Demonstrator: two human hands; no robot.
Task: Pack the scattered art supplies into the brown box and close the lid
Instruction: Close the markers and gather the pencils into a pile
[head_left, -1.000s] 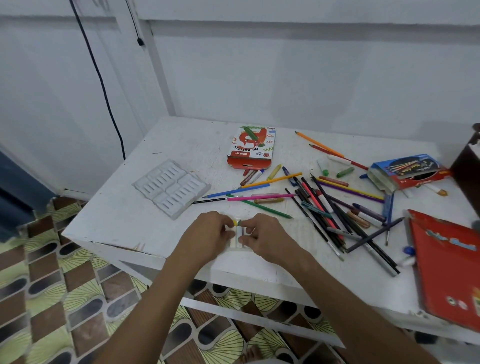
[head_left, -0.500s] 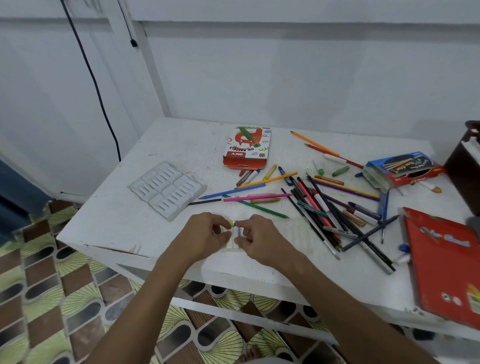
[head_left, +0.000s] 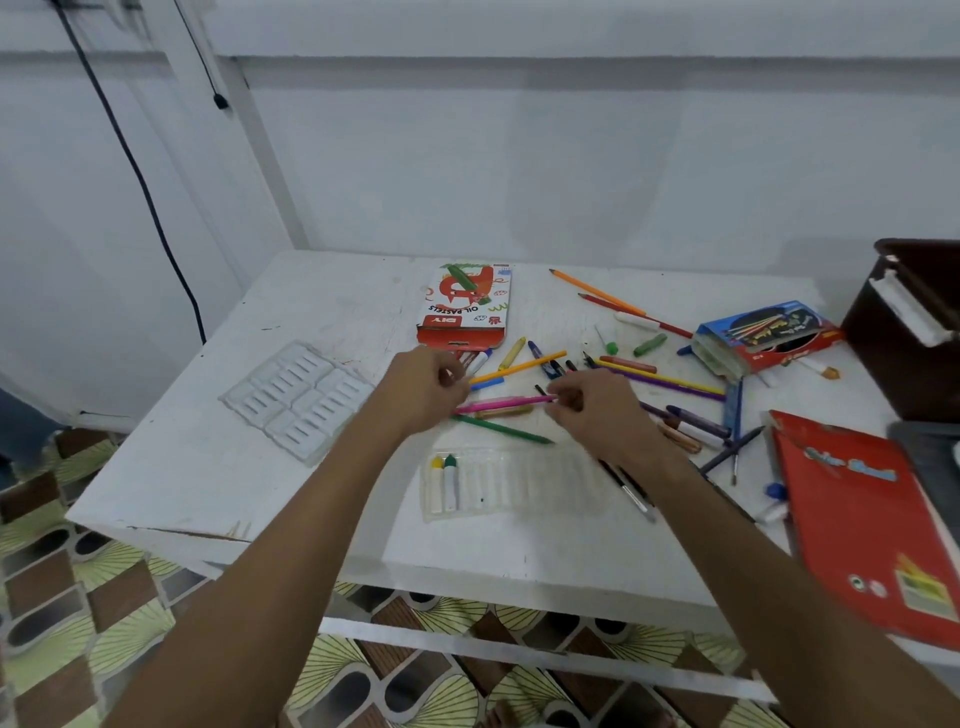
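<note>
A clear ribbed plastic pastel tray (head_left: 511, 483) lies flat on the scuffed white wooden table (head_left: 311, 312), its long axis running left to right, with a yellow and a green pastel (head_left: 450, 480) standing in its left slots. Beyond it both hands hover over thin, glossy scattered pencils. The right hand (head_left: 597, 410) pinches the pink pencil (head_left: 501, 404), which lies left to right. The left hand (head_left: 421, 387) has curled fingers; whether it holds anything I cannot tell. The dark brown box (head_left: 904, 332) sits at the far right edge.
</note>
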